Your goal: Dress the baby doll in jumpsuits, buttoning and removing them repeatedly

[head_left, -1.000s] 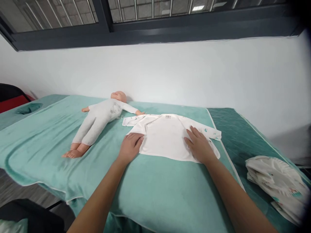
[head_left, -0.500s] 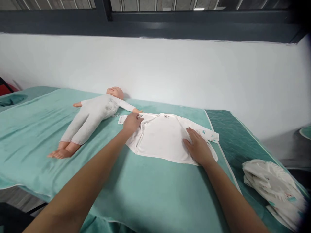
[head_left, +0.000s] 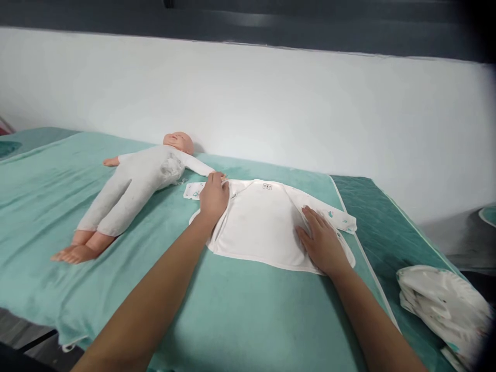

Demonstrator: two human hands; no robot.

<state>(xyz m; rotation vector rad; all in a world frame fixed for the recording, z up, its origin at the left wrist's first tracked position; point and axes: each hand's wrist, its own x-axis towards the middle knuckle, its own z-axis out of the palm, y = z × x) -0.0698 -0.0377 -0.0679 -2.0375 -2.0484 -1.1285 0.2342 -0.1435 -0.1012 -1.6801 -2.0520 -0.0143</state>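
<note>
A small white baby shirt (head_left: 260, 222) lies spread flat on a green towel-covered bed (head_left: 232, 310). My left hand (head_left: 214, 196) rests on the shirt's left shoulder and sleeve, fingers together and pressed flat. On the lower right part of the shirt my right hand (head_left: 321, 242) lies flat with its fingers stretched out. A baby doll (head_left: 135, 181) in a white suit lies on its back to the left of the shirt, one arm reaching toward my left hand.
A white wall (head_left: 271, 103) runs behind the bed under a dark window frame. A pile of folded white patterned cloth (head_left: 442, 305) sits at the right on a darker green mattress (head_left: 387, 227). The bed's front edge drops off at lower left.
My left hand moved from the shirt's lower left corner up to its left shoulder and sleeve. My right hand stayed pressed on the shirt. The view tilted downward.
</note>
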